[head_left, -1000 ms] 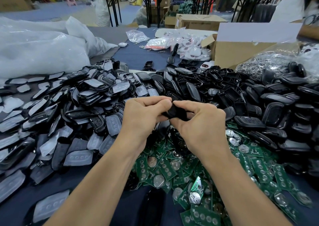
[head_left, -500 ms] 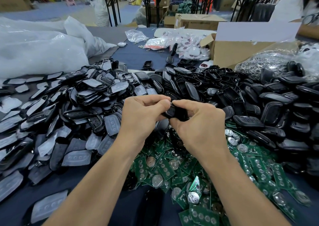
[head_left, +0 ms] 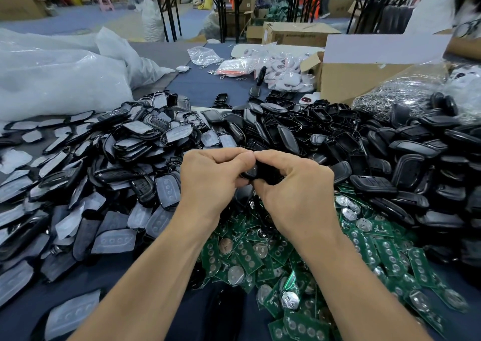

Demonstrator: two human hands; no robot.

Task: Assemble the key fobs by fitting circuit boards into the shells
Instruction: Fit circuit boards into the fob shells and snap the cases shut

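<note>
Both hands are up over the middle of the table (head_left: 205,85), knuckles nearly touching; the left hand (head_left: 210,176) has its fingers curled round one end of a black fob (head_left: 253,172), thumb underneath; the right hand (head_left: 294,192) pinches the other end, its fingers bent over the top. Little of the fob shows between them, and I cannot tell whether a board sits inside it.

Right below the wrists lies a heap of green boards (head_left: 247,257), many with a round silver cell on them; it spreads towards the near right edge. To the right and behind is a big mound of black shells (head_left: 406,163); to the left, a second mound of shells with pale button pads (head_left: 166,192), some pads lying loose on the dark cloth.

Further back stand a brown box (head_left: 348,80) with its flap up, a clear bag of metal rings (head_left: 400,93) just beside it, small packets of white fobs (head_left: 283,75), and a large milky plastic sack (head_left: 57,80) at far left.
</note>
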